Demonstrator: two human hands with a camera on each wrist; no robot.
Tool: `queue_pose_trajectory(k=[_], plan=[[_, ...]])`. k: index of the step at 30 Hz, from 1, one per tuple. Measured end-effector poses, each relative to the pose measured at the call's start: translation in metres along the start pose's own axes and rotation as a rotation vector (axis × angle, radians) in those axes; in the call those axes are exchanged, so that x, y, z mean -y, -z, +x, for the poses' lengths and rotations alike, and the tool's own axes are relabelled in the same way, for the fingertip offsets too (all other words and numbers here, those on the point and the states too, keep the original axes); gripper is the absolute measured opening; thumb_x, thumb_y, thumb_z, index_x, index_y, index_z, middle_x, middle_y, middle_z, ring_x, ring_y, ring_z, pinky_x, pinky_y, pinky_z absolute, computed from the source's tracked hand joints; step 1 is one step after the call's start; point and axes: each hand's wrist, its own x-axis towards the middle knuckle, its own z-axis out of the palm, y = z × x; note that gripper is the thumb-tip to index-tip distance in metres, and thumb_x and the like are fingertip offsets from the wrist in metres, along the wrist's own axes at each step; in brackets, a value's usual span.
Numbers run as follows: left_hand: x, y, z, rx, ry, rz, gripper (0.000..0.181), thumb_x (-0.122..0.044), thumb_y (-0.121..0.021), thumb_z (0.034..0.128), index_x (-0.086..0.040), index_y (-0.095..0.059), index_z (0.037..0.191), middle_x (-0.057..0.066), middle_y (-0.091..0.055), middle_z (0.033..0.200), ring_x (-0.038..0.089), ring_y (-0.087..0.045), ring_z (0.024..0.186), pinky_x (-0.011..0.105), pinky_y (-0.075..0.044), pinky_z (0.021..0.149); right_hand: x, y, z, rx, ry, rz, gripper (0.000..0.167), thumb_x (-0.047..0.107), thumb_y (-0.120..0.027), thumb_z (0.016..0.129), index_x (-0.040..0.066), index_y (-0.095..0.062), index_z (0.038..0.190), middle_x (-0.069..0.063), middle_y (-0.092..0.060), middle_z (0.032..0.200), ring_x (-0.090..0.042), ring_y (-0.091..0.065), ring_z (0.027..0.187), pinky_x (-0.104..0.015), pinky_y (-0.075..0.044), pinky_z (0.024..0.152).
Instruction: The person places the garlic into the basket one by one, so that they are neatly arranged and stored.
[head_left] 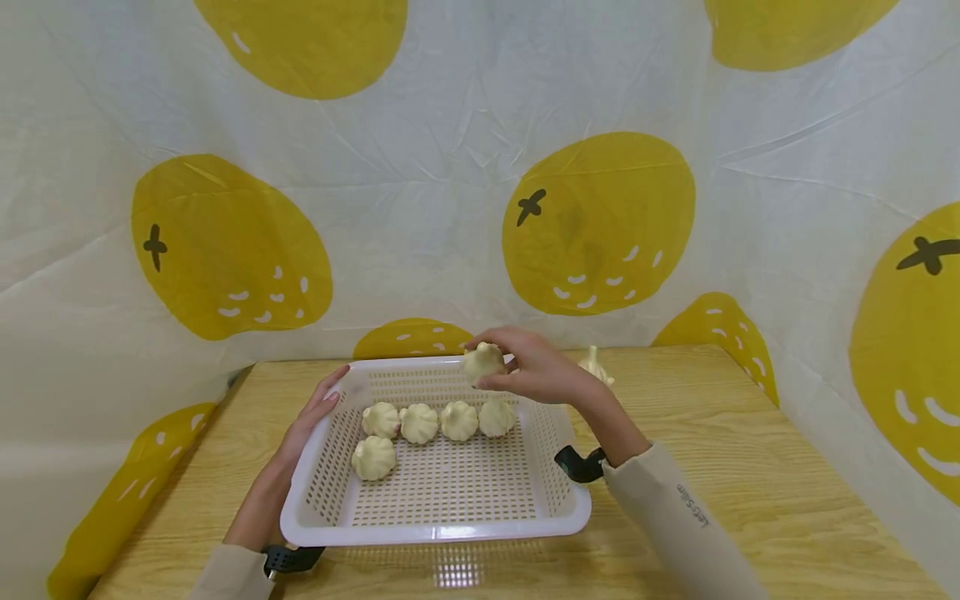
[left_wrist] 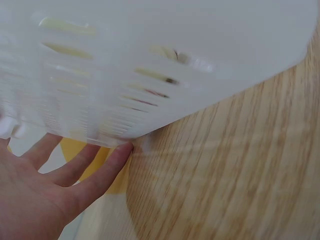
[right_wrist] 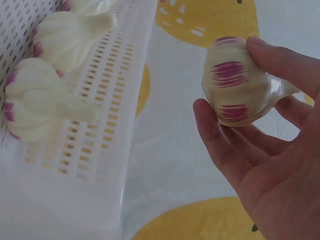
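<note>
Left hand (head_left: 298,433): at the basket's left side, fingers extended and fingertips touching the outer wall; it steadies rather than clenches, and holds no bulb.

White basket (head_left: 435,533): one, rectangular, slotted plastic, on the wooden table (head_left: 750,433).

Front garlic bulb (head_left: 373,458): one, inside the basket toward the left, just before the leftmost of the row.

Row of bulbs: four, side by side across the rear of the basket floor, being the leftmost bulb (head_left: 381,419), the second bulb (head_left: 418,423), the third bulb (head_left: 459,421) and the rightmost bulb (head_left: 497,417).

Held garlic bulb (head_left: 482,362): one, pale with purple streaks, up at the far rim, above and behind the right end of the row.

Right hand (head_left: 536,367): grasping that bulb between thumb and fingertips, its stem toward the palm.

Loose garlic bulb (head_left: 595,367): one, on the table right of the basket, partly hidden by the right arm.

Step in hand, as judged: carrying a single bulb at the basket's edge; whether inward or outward cannot be told. The next move seems to call for a steady pinch, clearance over the rim, and the left hand bracing the basket.
</note>
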Motion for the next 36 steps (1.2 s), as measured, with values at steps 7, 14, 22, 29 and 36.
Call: queue_pose_trajectory(k=[7,14,22,29,36], plan=[[0.0,0.0,0.0,0.003,-0.005,0.002,0.053,-0.024,-0.02,0.1144,-0.026,-0.007,0.165,-0.008,-0.032,0.156,0.007,-0.042,0.141,0.024,-0.044,0.107,0.007,-0.011,0.014,0.078,0.03,-0.009,0.045,0.023,-0.077,0.095,0.015,-0.062,0.136,-0.003,-0.062,0.135,-0.018,-0.053,0.105,-0.029,-0.054,0.085],[0.0,-0.001,0.0,-0.009,0.002,0.009,0.053,-0.025,-0.02,0.1144,-0.026,-0.007,0.165,-0.006,-0.03,0.156,0.006,-0.041,0.141,0.024,-0.044,0.107,0.013,-0.023,0.028,0.163,0.049,-0.023,0.044,0.021,-0.077,0.094,0.016,-0.062,0.135,-0.004,-0.059,0.144,-0.018,-0.056,0.108,-0.032,-0.055,0.089],[0.001,-0.001,0.001,-0.009,0.002,-0.001,0.052,-0.025,-0.021,0.1144,-0.026,-0.008,0.165,-0.006,-0.03,0.155,0.007,-0.042,0.141,0.024,-0.044,0.107,0.015,-0.037,0.043,0.254,0.096,-0.024,0.042,0.021,-0.078,0.093,0.018,-0.064,0.132,-0.001,-0.063,0.138,-0.019,-0.059,0.113,-0.031,-0.054,0.09],[0.001,-0.001,0.001,-0.008,0.0,0.002,0.052,-0.025,-0.021,0.1144,-0.025,-0.007,0.165,-0.006,-0.03,0.155,0.006,-0.042,0.14,0.023,-0.043,0.107,0.018,-0.05,0.048,0.363,0.067,-0.009,0.038,0.023,-0.08,0.091,0.022,-0.066,0.127,0.004,-0.066,0.13,-0.016,-0.06,0.114,-0.032,-0.053,0.094],[0.001,-0.001,0.001,0.002,-0.01,-0.001,0.052,-0.024,-0.02,0.1143,-0.025,-0.006,0.165,-0.006,-0.031,0.155,0.007,-0.042,0.14,0.024,-0.044,0.107,0.02,-0.063,0.054,0.436,0.069,-0.053,0.058,0.021,-0.083,0.088,0.011,-0.06,0.14,-0.005,-0.065,0.139,-0.019,-0.061,0.123,-0.036,-0.051,0.102]])
